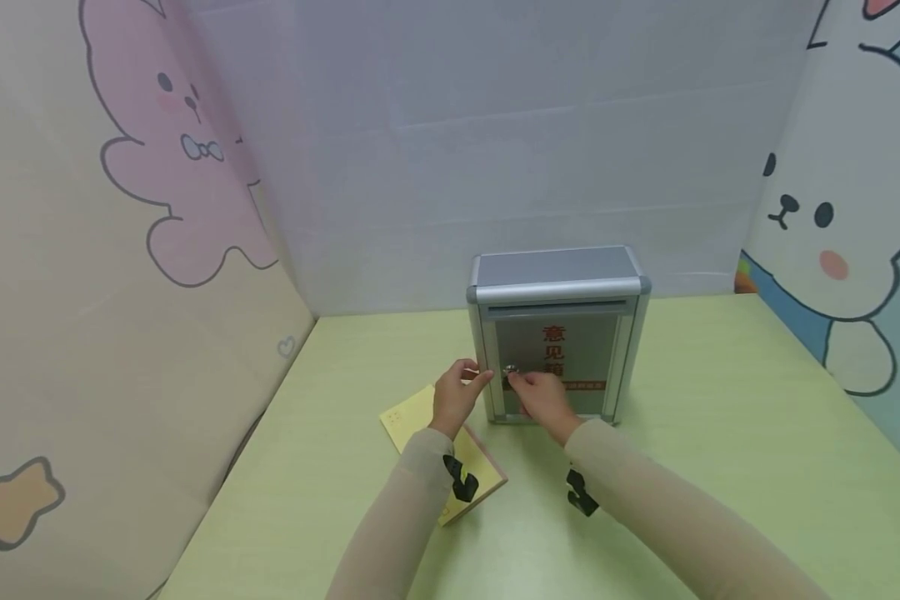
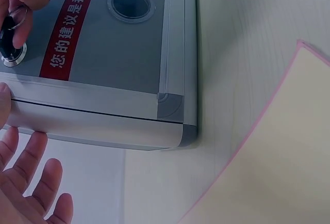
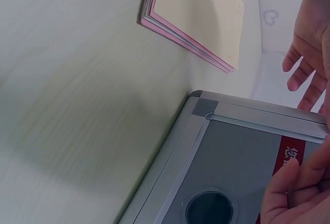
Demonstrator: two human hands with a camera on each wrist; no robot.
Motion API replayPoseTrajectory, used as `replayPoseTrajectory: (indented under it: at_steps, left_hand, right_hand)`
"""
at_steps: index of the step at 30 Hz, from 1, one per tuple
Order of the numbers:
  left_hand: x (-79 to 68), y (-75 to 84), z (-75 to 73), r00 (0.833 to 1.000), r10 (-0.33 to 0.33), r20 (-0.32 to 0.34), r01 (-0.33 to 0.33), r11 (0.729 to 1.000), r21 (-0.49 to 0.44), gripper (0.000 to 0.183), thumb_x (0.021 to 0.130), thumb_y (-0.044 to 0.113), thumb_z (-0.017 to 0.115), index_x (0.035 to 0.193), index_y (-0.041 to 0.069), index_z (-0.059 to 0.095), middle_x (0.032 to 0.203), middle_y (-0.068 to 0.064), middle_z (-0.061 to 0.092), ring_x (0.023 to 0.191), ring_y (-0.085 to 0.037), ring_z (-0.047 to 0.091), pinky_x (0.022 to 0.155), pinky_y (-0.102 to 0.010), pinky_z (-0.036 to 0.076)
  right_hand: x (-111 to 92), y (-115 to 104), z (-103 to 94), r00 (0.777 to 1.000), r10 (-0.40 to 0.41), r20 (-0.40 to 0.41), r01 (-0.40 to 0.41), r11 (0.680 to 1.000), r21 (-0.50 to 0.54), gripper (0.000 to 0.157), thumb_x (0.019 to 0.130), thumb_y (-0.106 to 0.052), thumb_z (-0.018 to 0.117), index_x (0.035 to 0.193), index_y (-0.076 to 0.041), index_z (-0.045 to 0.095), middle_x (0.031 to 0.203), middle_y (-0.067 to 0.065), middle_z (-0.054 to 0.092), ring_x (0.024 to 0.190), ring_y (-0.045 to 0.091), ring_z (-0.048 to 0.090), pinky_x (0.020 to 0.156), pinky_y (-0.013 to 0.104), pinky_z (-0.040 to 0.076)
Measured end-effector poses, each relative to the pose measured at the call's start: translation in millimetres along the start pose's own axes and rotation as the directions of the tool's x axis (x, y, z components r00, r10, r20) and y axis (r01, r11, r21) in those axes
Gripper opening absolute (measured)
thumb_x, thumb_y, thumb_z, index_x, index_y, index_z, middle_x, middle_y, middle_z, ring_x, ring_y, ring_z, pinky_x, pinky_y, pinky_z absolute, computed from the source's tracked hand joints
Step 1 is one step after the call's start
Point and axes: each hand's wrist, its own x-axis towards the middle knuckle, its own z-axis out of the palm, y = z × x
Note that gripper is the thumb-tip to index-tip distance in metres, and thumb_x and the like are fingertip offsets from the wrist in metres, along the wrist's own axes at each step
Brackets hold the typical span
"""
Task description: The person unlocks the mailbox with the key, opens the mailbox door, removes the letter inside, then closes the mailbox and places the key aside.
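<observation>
A silver-framed grey suggestion box [image 1: 555, 267] stands upright on the table, with red lettering and a slot on its front. My right hand [image 1: 543, 402] pinches a black-headed key [image 2: 7, 37] with a metal ring. The key is in the round lock [image 2: 19, 58] near the left edge of the front panel. At that same edge my left hand [image 1: 456, 398] touches the frame, thumb at the front and fingers [image 2: 35, 149] spread loosely along the side. The lock is hidden behind my fingers in the right wrist view.
A stack of yellow-covered, pink-edged notebooks [image 1: 405, 417] lies askew on the pale table [image 1: 720, 433], left of the box and partly under my left forearm. The box front has a round dark window [image 2: 131, 5] low down. Printed cloth walls [image 1: 450, 167] enclose the back and sides.
</observation>
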Motion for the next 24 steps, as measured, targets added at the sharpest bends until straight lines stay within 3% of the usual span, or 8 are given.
replayPoseTrajectory:
  at_steps: [9,24]
  left_hand:
    - [-0.2,1.1,-1.6,1.0,-0.014,0.013,0.014,1.0,-0.002,0.029,0.089,0.031,0.069,0.102,0.006,0.062,0.098,-0.012,0.068,0.083,-0.025,0.063,0.065,-0.032,0.048]
    - [-4.3,-0.4,-1.0,1.0,-0.007,0.003,0.007,1.0,0.001,0.032,0.089,0.035,0.068,0.103,0.007,0.061,0.099,-0.012,0.068,0.082,-0.024,0.063,0.065,-0.033,0.048]
  right_hand:
    - [-1.9,-0.8,3.0,1.0,0.019,0.024,-0.02,0.999,0.036,0.038,0.101,-0.023,0.047,0.103,0.011,0.064,0.047,-0.001,0.042,0.043,0.011,0.036,0.049,0.027,0.032]
    - [-4.9,-0.4,6.0,1.0,0.014,0.024,-0.014,0.999,0.033,0.039,0.102,-0.025,0.045,0.101,0.009,0.064,0.046,-0.002,0.038,0.041,0.009,0.032,0.046,0.025,0.027]
